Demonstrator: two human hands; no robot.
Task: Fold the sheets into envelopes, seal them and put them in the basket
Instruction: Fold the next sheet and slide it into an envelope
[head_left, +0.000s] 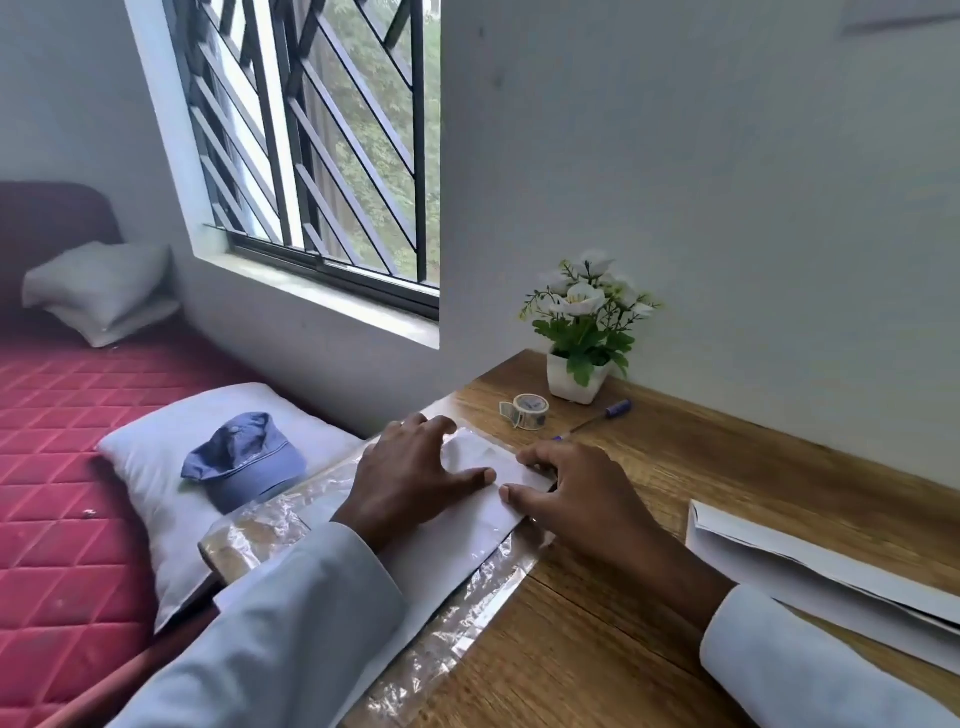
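Item: sheet (483, 506), folded, flat on plastic wrap (457, 618) at table (675, 499) edge. Left hand (410, 480) and right hand (576, 491): fingers spread flat, pressing, gripping nothing. Tape (530, 410) beyond fingertips. Advice: run fingertips firmly along crease, edges aligned.

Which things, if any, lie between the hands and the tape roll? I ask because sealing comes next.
Nothing visible does. The tape roll sits on bare desk just beyond the right hand and left hand, which both press the white sheet. The pen lies beside it.
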